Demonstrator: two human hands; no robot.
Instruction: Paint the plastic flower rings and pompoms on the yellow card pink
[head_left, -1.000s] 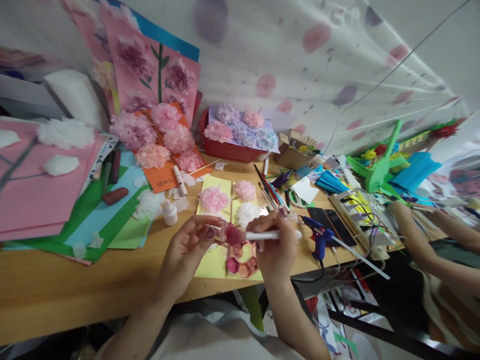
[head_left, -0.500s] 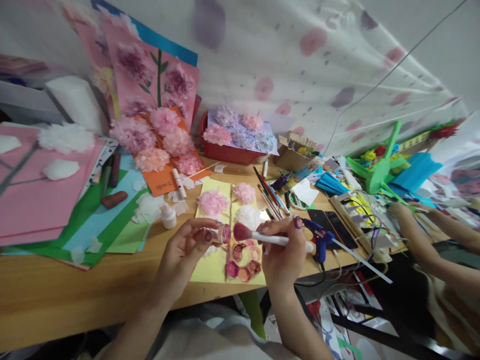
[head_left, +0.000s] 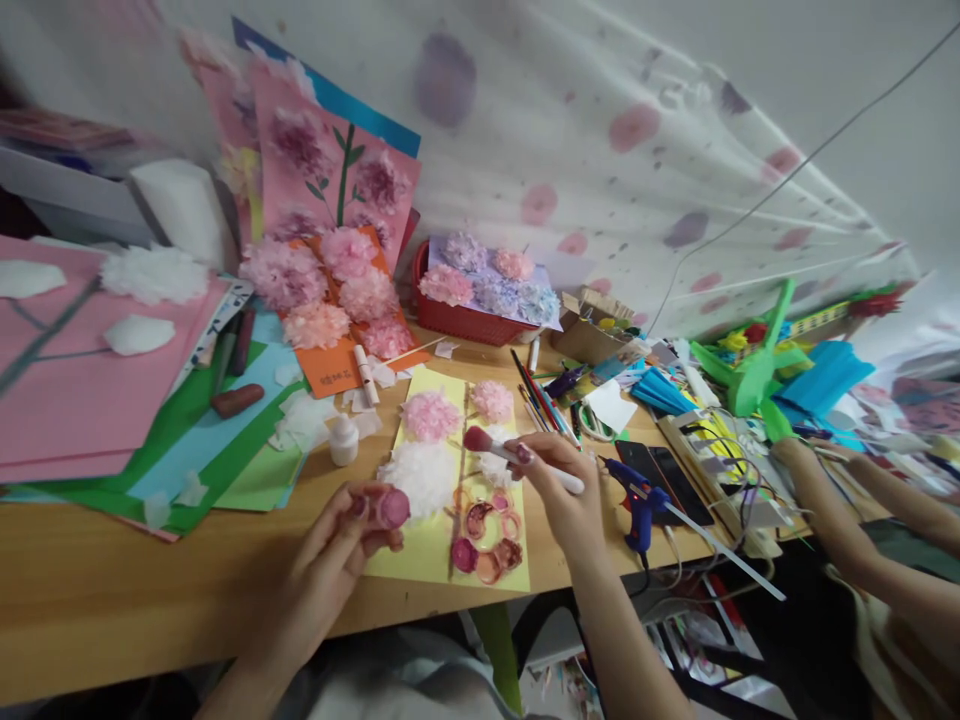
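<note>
Table: the wooden table (head_left: 150, 590) carries the whole work; the yellow card (head_left: 439, 540) lies flat at its front edge, between the two hands.
Yellow card: on it sit tissue-paper flowers, two pink ones (head_left: 431, 415) at the top and a white one (head_left: 420, 475) lower down; at the bottom is a ring of small pigment pans (head_left: 484, 530).
Right hand: the right hand (head_left: 562, 490) has its fingers closed around the white handle of the makeup brush (head_left: 517, 458), held like a pen, with the pink bristles pointing to the white flowers.
Left hand: the left hand (head_left: 337, 545) pinches one small pink pigment pan (head_left: 391, 508) between thumb and fingertips, just above the left edge of the card.
Advice: I think the colour is best dabbed lightly on the petal tips, because tissue tears easily; the pan should stay level and near the brush.
Nearby: a blue glue gun (head_left: 637, 495) lies close to the right wrist, and another person's arm (head_left: 840, 520) works farther to the right.
</note>
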